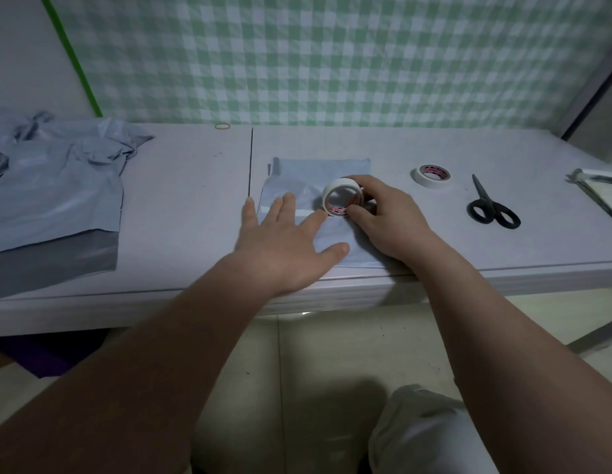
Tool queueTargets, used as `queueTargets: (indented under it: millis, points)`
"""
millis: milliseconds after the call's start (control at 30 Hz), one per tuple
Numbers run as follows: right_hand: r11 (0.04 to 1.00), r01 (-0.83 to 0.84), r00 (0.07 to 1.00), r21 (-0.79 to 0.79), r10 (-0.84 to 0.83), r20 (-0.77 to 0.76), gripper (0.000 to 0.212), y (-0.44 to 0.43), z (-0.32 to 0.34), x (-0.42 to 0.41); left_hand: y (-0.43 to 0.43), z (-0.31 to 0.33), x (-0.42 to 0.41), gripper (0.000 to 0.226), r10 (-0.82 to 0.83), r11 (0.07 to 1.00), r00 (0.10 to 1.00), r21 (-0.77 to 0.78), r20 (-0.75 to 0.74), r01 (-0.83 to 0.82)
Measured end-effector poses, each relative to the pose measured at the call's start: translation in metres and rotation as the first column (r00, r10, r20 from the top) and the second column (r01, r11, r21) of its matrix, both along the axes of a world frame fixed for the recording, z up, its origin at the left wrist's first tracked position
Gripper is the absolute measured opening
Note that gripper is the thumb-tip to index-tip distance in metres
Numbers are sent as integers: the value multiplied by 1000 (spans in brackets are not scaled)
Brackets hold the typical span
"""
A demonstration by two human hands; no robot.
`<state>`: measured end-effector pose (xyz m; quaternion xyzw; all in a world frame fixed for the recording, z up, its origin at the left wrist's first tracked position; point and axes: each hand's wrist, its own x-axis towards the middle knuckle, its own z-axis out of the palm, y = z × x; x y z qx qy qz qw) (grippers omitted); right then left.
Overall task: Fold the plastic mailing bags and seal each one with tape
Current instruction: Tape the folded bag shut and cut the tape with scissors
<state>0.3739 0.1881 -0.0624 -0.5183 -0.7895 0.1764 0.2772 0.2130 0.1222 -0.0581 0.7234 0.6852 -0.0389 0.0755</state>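
Mid-seal on one folded bag, centre of tabletop. Pressing tape strip down with flat, released left grip; grasping tape roll in right grip. Left to do: cutting, then pile of bags far left.

A long pale grey table with a matt laminate top, split by a thin dark seam, stands against a green-and-white checked wall covering. Left of the covering is a plain pale wall, with a bright green strip running slantwise along the join. Below the table lies a floor of glossy cream tiles, and the light is dim and even.
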Motion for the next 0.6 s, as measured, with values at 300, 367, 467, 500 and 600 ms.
queueTargets:
  millis: [300, 367, 467, 500, 600]
  points:
    - [997, 74, 988, -20, -76, -134, 32, -6, 0, -5, -3, -3, 3, 65, -98, 990, 994, 110, 50, 92]
    - [997, 73, 981, -26, -77, -178, 29, -8, 0, -5, -4, -5, 6, 65, -80, 991, 992, 111, 95, 70]
    - [997, 80, 974, 0, -78, -212, 26, -9, -1, -7, -6, -8, 6, 69, -59, 994, 994, 92, 97, 50]
    - [996, 83, 972, 12, -78, -223, 25, -9, -2, -8, -6, -8, 7, 70, -55, 994, 994, 95, 97, 45]
    - [994, 86, 971, 70, -68, -229, 24, -10, -3, -8, -6, -9, 7, 73, -43, 993, 994, 112, 104, 31]
